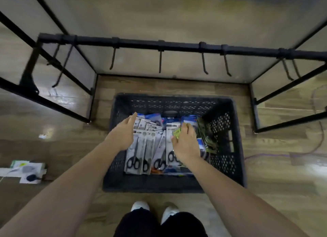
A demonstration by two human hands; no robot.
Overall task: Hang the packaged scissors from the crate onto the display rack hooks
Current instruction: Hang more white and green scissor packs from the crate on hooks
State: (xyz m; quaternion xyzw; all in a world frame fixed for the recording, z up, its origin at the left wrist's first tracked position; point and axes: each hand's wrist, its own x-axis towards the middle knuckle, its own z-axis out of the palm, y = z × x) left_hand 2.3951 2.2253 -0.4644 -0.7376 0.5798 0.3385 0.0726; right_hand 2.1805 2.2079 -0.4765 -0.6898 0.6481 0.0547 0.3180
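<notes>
Black perforated crate [177,185] on the wooden floor [269,187], seen from above, with packaged scissors [136,155] lying flat inside it. The left hand [123,132] hovers over the packs at the crate's left, fingers straight and together, gripping nothing. The right hand [186,144], toward the crate's right, curls its fingers round a green-labelled pack [177,134]. Beyond the crate's far wall stands the display rack [177,48], its hooks [160,61] pointing toward the crate. Loose packs [26,171] lie on the floor left of the crate.

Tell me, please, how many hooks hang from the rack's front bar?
8 hooks: two at the left end, four across the middle above the crate, two at the right end. Motion blur could hide more.
</notes>
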